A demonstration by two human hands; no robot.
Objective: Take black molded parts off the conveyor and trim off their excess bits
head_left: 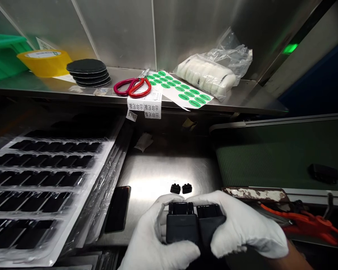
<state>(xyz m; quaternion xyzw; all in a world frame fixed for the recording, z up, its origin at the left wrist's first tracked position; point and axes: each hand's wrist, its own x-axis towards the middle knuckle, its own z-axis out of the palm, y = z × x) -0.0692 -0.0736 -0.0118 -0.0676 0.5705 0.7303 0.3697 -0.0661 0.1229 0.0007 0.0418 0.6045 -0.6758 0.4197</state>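
In white gloves, both hands are together low in the view. My left hand (pixel 160 240) is closed around a black plastic housing (pixel 181 228) with a boxy front. Beside it, touching or nearly so, my right hand (pixel 242 225) grips a second black plastic housing (pixel 211 221), which sits tilted. The undersides of both parts are hidden by fingers and shadow. Just beyond the fingertips, two small black plastic pieces (pixel 175 188) rest on the steel table (pixel 169 165). A dark phone (pixel 117 208) lies left of my left hand.
Stacked clear trays of black parts (pixel 45 161) fill the left. A green conveyor belt (pixel 259 157) carries a dark part (pixel 323 173) at right, with orange-handled pliers (pixel 312 223) in front. On the shelf (pixel 169 100) are red scissors (pixel 138 84), yellow tape (pixel 43 63), green stickers (pixel 183 90) and a bagged white bundle (pixel 207 75).
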